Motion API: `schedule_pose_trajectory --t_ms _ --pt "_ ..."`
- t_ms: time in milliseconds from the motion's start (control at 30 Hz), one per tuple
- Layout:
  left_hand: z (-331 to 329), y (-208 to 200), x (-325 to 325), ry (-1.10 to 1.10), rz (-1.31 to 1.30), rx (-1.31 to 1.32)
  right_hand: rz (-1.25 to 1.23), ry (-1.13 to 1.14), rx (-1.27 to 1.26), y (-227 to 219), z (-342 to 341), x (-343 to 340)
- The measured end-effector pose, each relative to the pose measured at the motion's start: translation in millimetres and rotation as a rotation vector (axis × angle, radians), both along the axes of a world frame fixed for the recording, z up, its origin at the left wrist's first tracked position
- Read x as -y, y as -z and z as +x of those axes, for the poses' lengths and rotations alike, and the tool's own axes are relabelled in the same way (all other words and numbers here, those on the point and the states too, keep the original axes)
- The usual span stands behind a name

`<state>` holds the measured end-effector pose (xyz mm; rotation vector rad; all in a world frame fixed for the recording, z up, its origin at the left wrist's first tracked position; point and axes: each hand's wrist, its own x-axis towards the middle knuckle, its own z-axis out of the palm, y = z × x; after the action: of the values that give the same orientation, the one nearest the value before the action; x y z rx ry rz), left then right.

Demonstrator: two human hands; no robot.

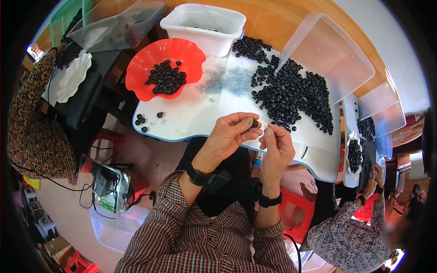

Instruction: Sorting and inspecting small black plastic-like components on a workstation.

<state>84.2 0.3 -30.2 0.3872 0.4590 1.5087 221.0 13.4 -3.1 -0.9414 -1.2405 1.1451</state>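
My left hand [224, 139] pinches a small black round piece [255, 123] between thumb and fingertips, above the table's front edge. Close beside it, my right hand [278, 145] has thumb and forefinger closed on a tiny pale piece [265, 128], too small to name. The two pieces are nearly touching. Beyond my hands spreads a big heap of black round pieces [284, 95], several of which show a hole. A scatter of thin, bluish-grey small parts [234, 81] lies left of the heap. More black pieces sit in a red wavy-rimmed bowl [195, 57].
A white tub [205, 38] stands at the back. One clear plastic bin [325, 59] rests tilted behind the heap. A few loose black pieces [140, 119] lie at the table's left corner. Co-workers sit at the left [41, 123] and right [350, 232]. Red stools [298, 211] stand below.
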Motion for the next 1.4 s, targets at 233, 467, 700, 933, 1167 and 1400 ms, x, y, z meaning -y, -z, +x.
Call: schedule_pose_trajectory --t_ms 233,467,700,933,1167,1400 --pt "-1 1 10 -0.074 0.057 -0.002 -0.024 -0.040 -0.005 -8 -3 5" --pt "0 4 15 -0.086 0.088 0.062 0.033 -0.096 0.024 -6 -10 8" --pt "-1 2 17 -0.094 0.107 0.016 0.038 -0.121 0.033 -6 -15 8" --pt "-4 2 19 -0.090 0.106 -0.078 0.043 -0.136 0.077 -4 -17 6" --pt "-8 -2 20 -0.126 0.129 -0.184 0.051 -0.172 0.132 -4 -13 4" --pt "-14 -2 21 -0.137 0.102 -0.402 0.012 -0.230 0.168 -10 -11 3"
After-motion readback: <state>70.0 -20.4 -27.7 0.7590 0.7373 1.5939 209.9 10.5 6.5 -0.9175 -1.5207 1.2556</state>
